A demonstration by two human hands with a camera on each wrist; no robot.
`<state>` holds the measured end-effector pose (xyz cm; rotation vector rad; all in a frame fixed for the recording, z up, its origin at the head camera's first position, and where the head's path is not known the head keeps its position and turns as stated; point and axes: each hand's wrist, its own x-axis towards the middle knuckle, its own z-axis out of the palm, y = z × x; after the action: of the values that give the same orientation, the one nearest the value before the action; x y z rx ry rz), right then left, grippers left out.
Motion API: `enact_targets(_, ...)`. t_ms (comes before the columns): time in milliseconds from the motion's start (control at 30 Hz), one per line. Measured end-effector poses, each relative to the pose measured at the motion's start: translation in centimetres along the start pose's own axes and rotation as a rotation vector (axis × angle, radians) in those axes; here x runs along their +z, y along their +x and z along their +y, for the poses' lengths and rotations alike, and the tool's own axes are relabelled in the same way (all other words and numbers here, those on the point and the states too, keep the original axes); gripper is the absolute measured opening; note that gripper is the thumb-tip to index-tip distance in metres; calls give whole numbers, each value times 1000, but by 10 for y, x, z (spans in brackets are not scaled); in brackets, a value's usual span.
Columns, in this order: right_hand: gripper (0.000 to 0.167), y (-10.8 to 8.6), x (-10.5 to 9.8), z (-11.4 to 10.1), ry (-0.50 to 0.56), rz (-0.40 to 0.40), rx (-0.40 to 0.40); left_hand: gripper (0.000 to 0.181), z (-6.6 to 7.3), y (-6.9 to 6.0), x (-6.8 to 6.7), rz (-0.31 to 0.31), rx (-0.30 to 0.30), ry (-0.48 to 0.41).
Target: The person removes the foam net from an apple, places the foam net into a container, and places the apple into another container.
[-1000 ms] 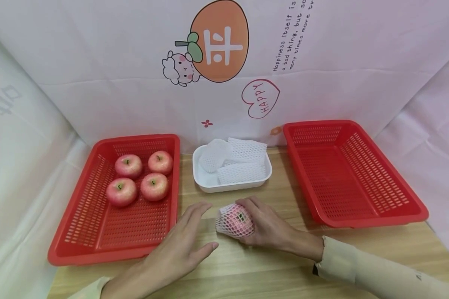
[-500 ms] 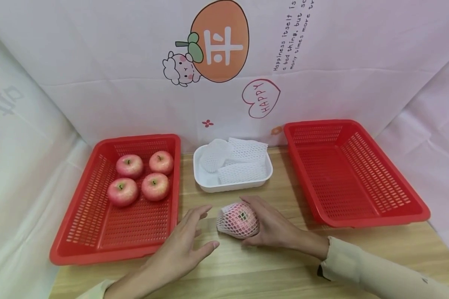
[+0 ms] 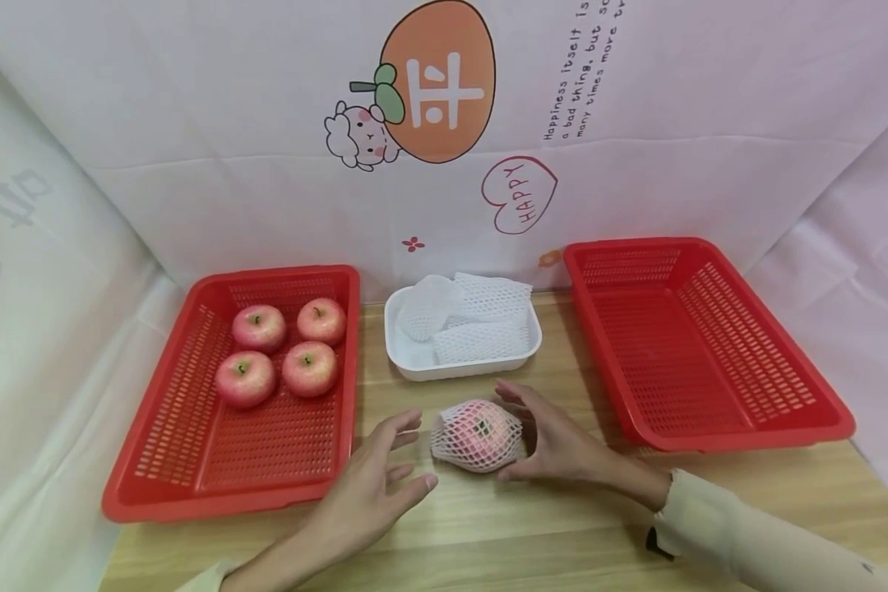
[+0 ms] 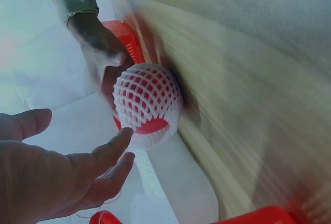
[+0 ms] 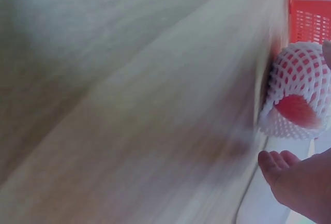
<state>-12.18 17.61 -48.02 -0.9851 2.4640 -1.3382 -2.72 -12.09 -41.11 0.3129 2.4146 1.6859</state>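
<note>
An apple in a white foam net (image 3: pixel 479 434) sits on the wooden table between the two hands. My right hand (image 3: pixel 562 440) is just to its right, fingers spread in a loose curve and apart from the net. In the right wrist view, the fingertips (image 5: pixel 279 163) stand clear of the netted apple (image 5: pixel 302 74), whose red skin shows through a gap in the net. To the left of the fruit, my left hand (image 3: pixel 370 485) holds nothing, its thumb and fingers parted. The left wrist view also has this hand (image 4: pixel 67 172) short of the netted apple (image 4: pixel 147 92).
Several bare apples (image 3: pixel 309 369) lie in a red basket (image 3: pixel 351 362) on the left. Behind the hands, a white tray (image 3: pixel 407 372) holds foam nets (image 3: pixel 481 341). Another red basket (image 3: pixel 673 353) stands at the right, with a white printed cloth (image 3: pixel 266 197) behind everything.
My right hand has drawn away to the right and let go of the netted apple, which has shifted slightly right. The left hand has barely moved.
</note>
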Motion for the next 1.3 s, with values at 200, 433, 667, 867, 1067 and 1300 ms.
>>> enact_targets(200, 118, 0, 3, 5, -29, -24, -4, 65, -6, 0, 4, -7, -22, -23)
enact_targets(433, 119, 3, 11, 3, -17, -19, 53, 65, -12, 2, 8, -29, -33, -55)
enact_targets(667, 117, 6, 16, 4, -38, -8, 28, 63, -14, 3, 8, -29, -36, -59)
enact_targets(867, 108, 8, 20, 5, 8, -10, 26, 60, -15, 4, 10, -11, -24, -74)
enact_targets(1067, 100, 9, 20, 3, 28, -2, 51, 60, -17, 5, 12, -8, -20, -84)
enact_targets(1300, 101, 6, 15, -5, 22, -6, 66, 58, -16, 5, 12, 13, -15, -86)
